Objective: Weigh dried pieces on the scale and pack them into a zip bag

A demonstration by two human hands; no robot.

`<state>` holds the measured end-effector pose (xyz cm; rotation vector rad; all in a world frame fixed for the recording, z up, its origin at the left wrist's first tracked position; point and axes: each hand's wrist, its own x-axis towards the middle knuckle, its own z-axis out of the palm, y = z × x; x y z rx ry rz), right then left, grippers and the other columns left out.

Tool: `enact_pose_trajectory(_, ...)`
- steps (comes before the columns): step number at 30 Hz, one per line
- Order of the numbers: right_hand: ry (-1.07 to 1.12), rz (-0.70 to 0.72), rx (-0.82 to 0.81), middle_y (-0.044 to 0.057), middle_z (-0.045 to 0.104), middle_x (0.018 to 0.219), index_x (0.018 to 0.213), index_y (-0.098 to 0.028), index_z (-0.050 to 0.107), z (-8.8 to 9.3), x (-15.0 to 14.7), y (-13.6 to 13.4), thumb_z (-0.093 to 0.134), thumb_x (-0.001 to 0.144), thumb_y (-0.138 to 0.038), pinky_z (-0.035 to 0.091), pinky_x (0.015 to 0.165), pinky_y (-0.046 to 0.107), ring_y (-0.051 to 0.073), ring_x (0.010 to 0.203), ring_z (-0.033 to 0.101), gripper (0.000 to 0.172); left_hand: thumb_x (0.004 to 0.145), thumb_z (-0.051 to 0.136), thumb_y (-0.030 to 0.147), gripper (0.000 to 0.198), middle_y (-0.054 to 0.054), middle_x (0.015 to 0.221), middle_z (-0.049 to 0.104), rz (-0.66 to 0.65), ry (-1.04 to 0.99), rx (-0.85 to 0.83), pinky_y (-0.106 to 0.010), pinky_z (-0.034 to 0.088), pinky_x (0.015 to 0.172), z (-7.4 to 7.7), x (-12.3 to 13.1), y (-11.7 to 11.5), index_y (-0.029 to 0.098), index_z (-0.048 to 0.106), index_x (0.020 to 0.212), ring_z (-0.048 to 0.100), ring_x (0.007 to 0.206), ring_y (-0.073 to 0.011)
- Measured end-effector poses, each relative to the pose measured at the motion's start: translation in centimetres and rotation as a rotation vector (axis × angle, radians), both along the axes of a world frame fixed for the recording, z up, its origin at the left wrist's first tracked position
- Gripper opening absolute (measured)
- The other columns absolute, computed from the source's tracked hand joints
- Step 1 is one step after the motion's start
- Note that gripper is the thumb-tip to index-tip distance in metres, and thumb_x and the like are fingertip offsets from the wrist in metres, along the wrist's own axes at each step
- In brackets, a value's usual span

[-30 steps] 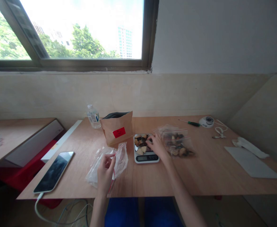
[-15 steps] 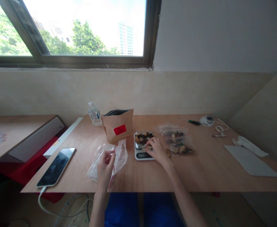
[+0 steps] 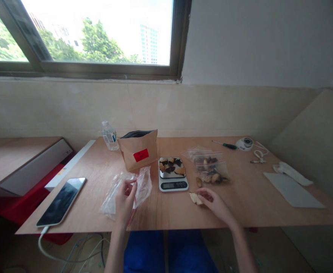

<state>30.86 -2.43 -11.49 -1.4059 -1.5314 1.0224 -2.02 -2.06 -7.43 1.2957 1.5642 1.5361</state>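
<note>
My left hand pinches the mouth of an empty clear zip bag lying on the wooden table. My right hand rests near the table's front edge, fingers closed on a pale dried slice. A small digital kitchen scale stands between the hands, with several dark and tan dried pieces on its platform. To its right lies a filled clear zip bag of the same pieces, and one loose piece lies beside it. A brown paper pouch with a red label stands open behind the empty bag.
A water bottle stands at the back left. A phone on a cable lies at the table's left front. A green screwdriver, a small round device with a white cable, and white paper lie at the right.
My right hand has drawn back from the scale's platform toward the table's front edge, bringing a pale slice with it. My left hand has kept its hold on the empty bag.
</note>
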Motion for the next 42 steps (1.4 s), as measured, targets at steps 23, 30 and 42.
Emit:
enact_pose_trajectory(23, -0.56, -0.29, 0.459, 0.011, 0.058, 0.091, 0.089, -0.018, 0.062, -3.0, 0.2, 4.7, 0.049, 0.079, -0.025, 0.044, 0.08, 0.042, 0.025, 0.088, 0.054, 0.018, 0.083, 0.043, 0.043, 0.026, -0.002, 0.081, 0.059, 0.004, 0.661, -0.166, -0.028, 0.043, 0.056, -0.4, -2.0, -0.3, 0.022, 0.057, 0.089, 0.059, 0.062, -0.0164)
enact_pose_trajectory(30, -0.489, -0.23, 0.369, 0.01, 0.062, 0.091, 0.089, -0.018, 0.061, -2.8, 0.4, 5.5, 0.051, 0.073, -0.021, 0.047, 0.08, 0.039, 0.024, 0.087, 0.058, 0.019, 0.083, 0.041, 0.043, 0.028, -0.007, 0.093, 0.058, -0.12, 0.519, -0.209, -0.035, 0.05, 0.065, -1.9, -1.3, 0.1, 0.02, 0.057, 0.091, 0.061, 0.068, -0.0187)
enact_pose_trajectory(42, -0.41, -0.25, 0.355, 0.008, 0.068, 0.091, 0.092, -0.019, 0.06, 1.8, -2.5, 5.1, 0.046, 0.076, -0.017, 0.049, 0.075, 0.035, 0.022, 0.082, 0.063, 0.021, 0.085, 0.038, 0.045, 0.033, -0.007, 0.097, 0.059, -0.184, 0.454, -0.228, -0.035, 0.051, 0.07, -2.9, -2.0, 0.1, 0.019, 0.057, 0.091, 0.061, 0.071, -0.0185)
